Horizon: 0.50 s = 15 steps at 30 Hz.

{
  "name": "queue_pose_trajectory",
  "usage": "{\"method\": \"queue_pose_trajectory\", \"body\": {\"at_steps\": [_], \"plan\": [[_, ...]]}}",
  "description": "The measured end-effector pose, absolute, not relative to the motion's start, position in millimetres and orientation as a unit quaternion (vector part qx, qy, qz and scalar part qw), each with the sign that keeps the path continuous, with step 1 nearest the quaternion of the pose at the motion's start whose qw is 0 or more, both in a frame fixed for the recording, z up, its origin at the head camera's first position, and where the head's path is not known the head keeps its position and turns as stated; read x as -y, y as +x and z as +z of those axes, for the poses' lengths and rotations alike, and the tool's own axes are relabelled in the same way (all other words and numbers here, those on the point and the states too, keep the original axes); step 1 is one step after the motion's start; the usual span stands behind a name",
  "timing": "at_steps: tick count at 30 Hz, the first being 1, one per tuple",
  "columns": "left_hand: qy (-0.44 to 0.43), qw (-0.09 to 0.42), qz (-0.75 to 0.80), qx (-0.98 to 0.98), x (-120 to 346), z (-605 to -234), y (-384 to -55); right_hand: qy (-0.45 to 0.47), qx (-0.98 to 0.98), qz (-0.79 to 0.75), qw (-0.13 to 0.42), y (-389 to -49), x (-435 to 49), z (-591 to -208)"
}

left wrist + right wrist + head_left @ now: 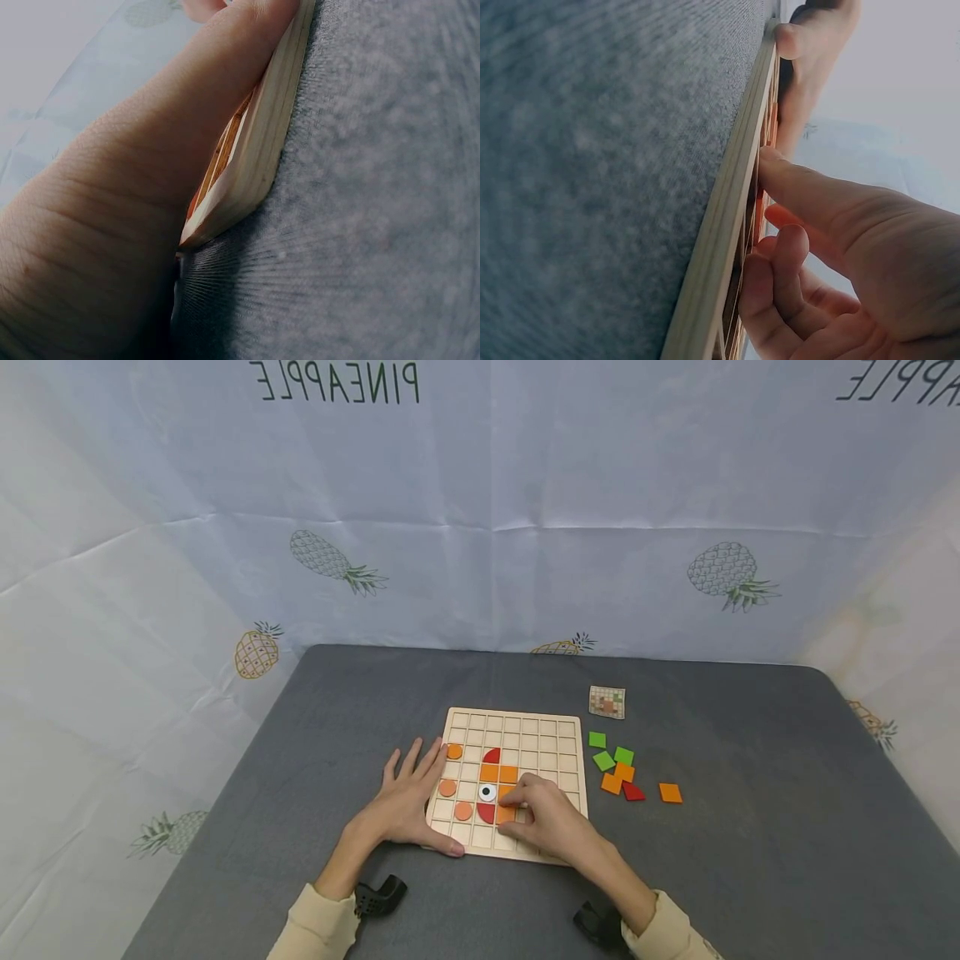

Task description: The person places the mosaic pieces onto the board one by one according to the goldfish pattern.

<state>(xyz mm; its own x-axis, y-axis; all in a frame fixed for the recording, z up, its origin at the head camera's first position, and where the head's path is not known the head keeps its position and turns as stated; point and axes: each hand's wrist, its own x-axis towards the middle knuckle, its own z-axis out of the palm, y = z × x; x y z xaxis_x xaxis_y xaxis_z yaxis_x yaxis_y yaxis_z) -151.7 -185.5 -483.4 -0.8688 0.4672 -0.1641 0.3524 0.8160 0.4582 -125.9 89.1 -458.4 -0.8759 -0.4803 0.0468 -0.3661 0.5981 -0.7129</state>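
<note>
A wooden grid board (558,743) lies on the table, holding orange squares, red quarter-round tiles, orange discs and a white eye tile (487,792). My left hand (408,806) rests spread at its left side, thumb on the near edge; the left wrist view shows that thumb (247,37) lying over the board's rim. With thumb and forefinger my right hand (551,814) pinches an orange square tile (506,815) at a cell right of the lower red quarter-round (486,813). In the right wrist view, the right thumb (802,184) reaches the board's surface, other fingers curled beside it.
Right of the board lie loose green squares (603,761), orange squares (671,793) and a red quarter-round tile (633,792). A small picture card (607,702) sits beyond them. Black wrist mounts (381,896) hang below both wrists. A pineapple-print cloth (487,585) hangs behind the table.
</note>
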Motion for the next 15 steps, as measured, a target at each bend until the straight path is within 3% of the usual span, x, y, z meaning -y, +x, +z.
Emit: {"method": "queue_pose_trajectory", "body": {"at_steps": [15], "plan": [[0.215, 0.137, 0.211, -0.944, 185.8, -483.9, -151.8, -0.243, -0.888, -0.383, 0.073, -126.4, -90.7, -460.6]]}}
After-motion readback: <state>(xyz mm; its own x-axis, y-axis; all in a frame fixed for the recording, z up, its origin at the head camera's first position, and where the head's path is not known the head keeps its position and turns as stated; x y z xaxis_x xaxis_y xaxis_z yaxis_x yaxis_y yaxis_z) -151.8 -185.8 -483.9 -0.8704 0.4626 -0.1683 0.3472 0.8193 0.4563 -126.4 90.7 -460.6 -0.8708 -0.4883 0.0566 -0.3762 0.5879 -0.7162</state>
